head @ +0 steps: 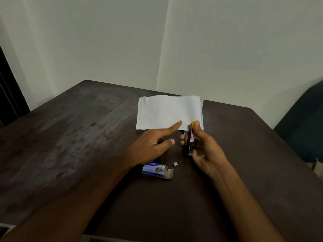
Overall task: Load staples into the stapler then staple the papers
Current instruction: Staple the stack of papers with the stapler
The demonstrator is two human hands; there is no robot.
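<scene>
A small stack of white papers (167,113) lies on the dark table (70,137), far centre. My right hand (204,149) grips a small stapler (189,139) with a yellow tip, held upright at the papers' near right corner. My left hand (153,145) rests by the papers' near edge, its forefinger stretched out onto the sheet close to the stapler, holding nothing. A blue and white staple box (156,170) with its flap open lies nearer me. A short strip of staples (175,164) lies beside it.
The table stands in a corner of pale walls (104,41). A dark upholstered seat (304,123) is at the right edge. A dark door frame (7,95) shows at the far left.
</scene>
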